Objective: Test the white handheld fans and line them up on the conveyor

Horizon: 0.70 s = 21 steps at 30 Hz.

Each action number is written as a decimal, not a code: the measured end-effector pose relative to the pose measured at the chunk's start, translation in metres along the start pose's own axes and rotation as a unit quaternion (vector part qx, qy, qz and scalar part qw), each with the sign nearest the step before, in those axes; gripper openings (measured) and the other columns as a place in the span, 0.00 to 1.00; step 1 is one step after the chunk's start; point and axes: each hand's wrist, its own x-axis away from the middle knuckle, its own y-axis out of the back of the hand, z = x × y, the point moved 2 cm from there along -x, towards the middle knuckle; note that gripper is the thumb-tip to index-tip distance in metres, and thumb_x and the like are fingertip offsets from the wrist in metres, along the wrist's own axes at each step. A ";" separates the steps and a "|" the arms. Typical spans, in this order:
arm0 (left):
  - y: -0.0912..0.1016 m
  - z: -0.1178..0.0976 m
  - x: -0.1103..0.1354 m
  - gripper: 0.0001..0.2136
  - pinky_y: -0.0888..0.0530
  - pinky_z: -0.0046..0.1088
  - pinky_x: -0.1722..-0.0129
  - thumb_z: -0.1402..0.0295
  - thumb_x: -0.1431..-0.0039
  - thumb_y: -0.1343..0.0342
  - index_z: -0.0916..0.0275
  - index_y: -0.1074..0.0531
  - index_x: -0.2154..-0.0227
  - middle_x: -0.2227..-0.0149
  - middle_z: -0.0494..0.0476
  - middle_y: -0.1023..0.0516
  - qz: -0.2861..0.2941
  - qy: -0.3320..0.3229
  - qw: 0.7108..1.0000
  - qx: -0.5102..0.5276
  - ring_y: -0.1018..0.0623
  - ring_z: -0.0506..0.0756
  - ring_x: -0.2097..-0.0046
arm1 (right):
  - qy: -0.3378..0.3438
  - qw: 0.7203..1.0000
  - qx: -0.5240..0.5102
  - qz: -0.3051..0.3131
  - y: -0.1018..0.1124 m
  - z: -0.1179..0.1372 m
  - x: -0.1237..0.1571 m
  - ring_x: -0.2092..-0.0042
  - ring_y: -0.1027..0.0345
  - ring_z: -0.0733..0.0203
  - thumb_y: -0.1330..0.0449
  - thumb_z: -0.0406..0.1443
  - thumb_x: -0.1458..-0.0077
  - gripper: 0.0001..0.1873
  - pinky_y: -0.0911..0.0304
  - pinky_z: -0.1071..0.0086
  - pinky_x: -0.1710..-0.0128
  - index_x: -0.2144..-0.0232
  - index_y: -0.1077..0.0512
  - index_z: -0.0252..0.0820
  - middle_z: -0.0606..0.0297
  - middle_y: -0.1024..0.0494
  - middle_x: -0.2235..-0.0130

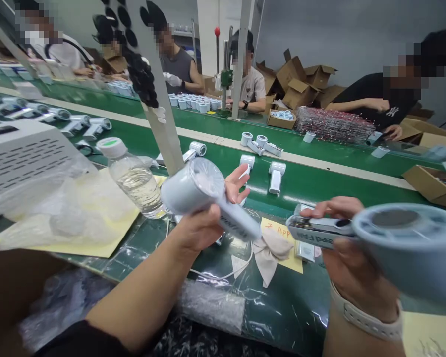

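My left hand (198,229) holds a light blue handheld fan (193,186) by the handle near its round head, thumb across it and other fingers partly spread. Lettering runs along that handle, which points down to the right. In my right hand (351,263) is a second handheld fan (412,248), its large head close to the camera at the right. The handle of this one looks open along one side, with inner parts showing. Between my hands, a crumpled beige cloth (271,248) lies on a yellow sheet (292,260) with red handwriting.
A bottle of clear liquid (134,181) stands left, beside plastic bags (59,203) and a white vented box (33,153). More fans (277,176) lie on the green belt (312,183). A slanted post (158,119) rises ahead. Several co-workers sit across, near cardboard boxes (301,94).
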 end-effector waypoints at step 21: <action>0.011 0.053 -0.007 0.18 0.45 0.64 0.32 0.54 0.36 0.47 0.57 0.24 0.49 0.34 0.65 0.33 0.029 0.004 0.818 -0.574 0.40 0.72 0.30 | -0.273 0.812 0.512 -0.063 0.159 0.003 0.002 0.47 0.26 0.34 0.29 0.47 0.59 0.57 0.31 0.45 0.51 0.31 0.46 0.39 0.41 0.25 0.43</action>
